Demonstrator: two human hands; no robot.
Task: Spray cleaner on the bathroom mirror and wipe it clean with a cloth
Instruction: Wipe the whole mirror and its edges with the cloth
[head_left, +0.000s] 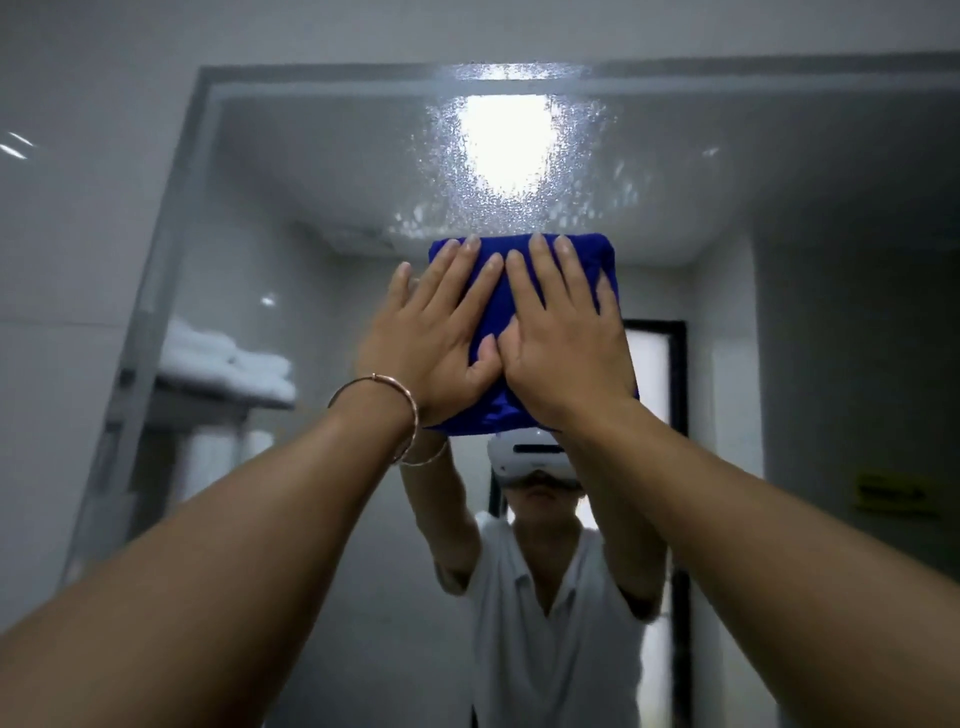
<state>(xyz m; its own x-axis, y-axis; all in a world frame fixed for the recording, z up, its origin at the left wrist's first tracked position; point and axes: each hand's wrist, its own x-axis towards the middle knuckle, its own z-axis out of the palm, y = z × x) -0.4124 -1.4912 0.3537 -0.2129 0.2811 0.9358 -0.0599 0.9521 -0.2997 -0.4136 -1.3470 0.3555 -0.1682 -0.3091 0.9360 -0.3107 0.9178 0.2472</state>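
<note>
A folded blue cloth (498, 299) lies flat against the bathroom mirror (322, 208). My left hand (431, 338), with a thin bangle on its wrist, and my right hand (563, 338) both press on the cloth with flat, spread fingers, side by side and touching at the thumbs. Just above the cloth, a patch of spray droplets (498, 171) covers the glass around the reflected ceiling light. No spray bottle is in view.
The mirror's grey frame (171, 249) runs along the left and top, with white wall tile (67, 260) beyond it. The glass reflects a person in a white shirt, folded white towels (228, 364) on a shelf and a dark doorway (675, 374).
</note>
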